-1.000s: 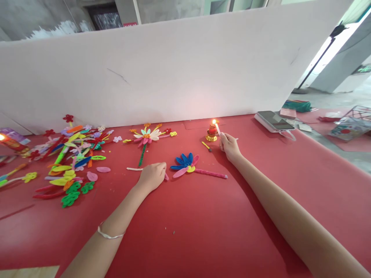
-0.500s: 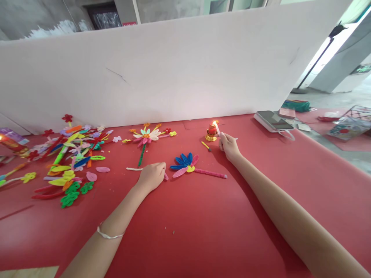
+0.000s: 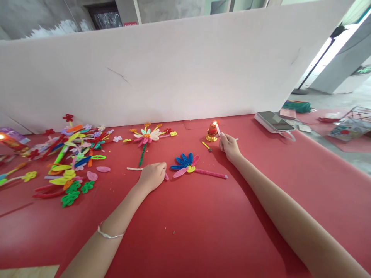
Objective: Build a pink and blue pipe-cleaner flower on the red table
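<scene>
My right hand pinches a pale, translucent glue stick, its upper end at the flame of a small red candle in a gold holder. The stick's thin lower end pokes out behind the hand. My left hand rests closed on the table around a pink chenille petal, mostly hidden by the fingers. A white chenille stem shows on that hand's far side. Between the hands lies a chenille flower with blue and pink petals, a yellow centre and a pink stem.
Left, a pile of colourful chenille pieces lies near another lit candle. Behind my left hand is a multicoloured flower with a green stem. A short yellow stick lies before the candle. A phone-like device and white board stand behind.
</scene>
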### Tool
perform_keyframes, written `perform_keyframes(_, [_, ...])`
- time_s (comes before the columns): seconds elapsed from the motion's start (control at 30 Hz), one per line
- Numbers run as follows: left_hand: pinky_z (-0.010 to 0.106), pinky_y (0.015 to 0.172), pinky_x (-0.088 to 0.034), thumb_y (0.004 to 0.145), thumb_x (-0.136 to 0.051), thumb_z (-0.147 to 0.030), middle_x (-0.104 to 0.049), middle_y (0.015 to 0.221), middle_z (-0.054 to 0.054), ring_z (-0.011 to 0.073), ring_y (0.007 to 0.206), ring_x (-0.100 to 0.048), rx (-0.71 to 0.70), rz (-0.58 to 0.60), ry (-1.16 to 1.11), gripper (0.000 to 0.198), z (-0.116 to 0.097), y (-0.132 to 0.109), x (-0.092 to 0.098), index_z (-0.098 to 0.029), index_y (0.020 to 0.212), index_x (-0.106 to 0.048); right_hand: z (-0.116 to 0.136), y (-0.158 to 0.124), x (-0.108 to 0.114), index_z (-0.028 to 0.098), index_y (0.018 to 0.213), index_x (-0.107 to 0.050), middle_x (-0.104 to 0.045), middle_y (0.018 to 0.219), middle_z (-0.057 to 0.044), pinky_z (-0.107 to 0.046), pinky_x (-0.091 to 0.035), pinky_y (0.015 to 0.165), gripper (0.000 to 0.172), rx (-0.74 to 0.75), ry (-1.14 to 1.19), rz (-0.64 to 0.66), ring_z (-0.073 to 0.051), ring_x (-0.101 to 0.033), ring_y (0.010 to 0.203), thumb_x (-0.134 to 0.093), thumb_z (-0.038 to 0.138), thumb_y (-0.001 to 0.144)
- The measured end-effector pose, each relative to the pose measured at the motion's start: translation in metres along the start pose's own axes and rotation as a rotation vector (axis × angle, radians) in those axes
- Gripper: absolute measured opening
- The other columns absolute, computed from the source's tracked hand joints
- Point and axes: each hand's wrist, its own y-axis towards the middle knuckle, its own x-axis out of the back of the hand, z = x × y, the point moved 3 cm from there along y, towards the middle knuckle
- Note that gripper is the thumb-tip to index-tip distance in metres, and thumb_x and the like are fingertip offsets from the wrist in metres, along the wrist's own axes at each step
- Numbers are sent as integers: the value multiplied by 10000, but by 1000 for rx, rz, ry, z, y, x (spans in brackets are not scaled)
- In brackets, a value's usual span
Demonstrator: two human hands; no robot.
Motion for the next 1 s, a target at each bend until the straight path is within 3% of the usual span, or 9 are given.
perform_keyframes(0.23, [269,526,-232,822,-352,-153,-632,686,17,177,644,-553,1,-11,6,202,-1,0,0,-196,713,-517,2,-1,0,173,779,-567,-337,358,84,-212,-178,367,406,-5,-7,-3,-60,-265,328,-490,571,784])
perform_keyframes(0.67, [265,551,-296,818,-353,-152,-644,706,29,193,675,-577,11,-28,-8,203,-1,-1,-2,-200,756,-540,5,-3,-1,169,773,-558,-341,360,83,-217,-181,375,385,0,-21,1,-61,-258,331,-481,545,798])
perform_keyframes(0.87, [261,658,-388,788,-343,-125,-691,786,25,176,791,-609,178,-110,-425,242,11,3,-4,-190,898,-548,4,-3,1,174,785,-566,-344,368,83,-214,-183,375,366,9,-25,0,-63,-260,337,-465,525,810])
perform_keyframes(0.93, [247,613,-392,780,-338,-134,-673,742,31,158,703,-594,265,-157,-622,267,20,6,-4,-171,909,-568,5,-5,1,178,775,-560,-351,368,81,-213,-182,373,366,11,-11,1,-65,-260,338,-463,530,806])
perform_keyframes(1.0, [224,494,-339,782,-341,-163,-589,564,1,129,507,-503,341,-141,-828,287,25,7,-6,-150,932,-585,5,-9,1,182,764,-550,-367,373,77,-212,-188,374,369,-2,5,-7,-68,-271,342,-468,540,795])
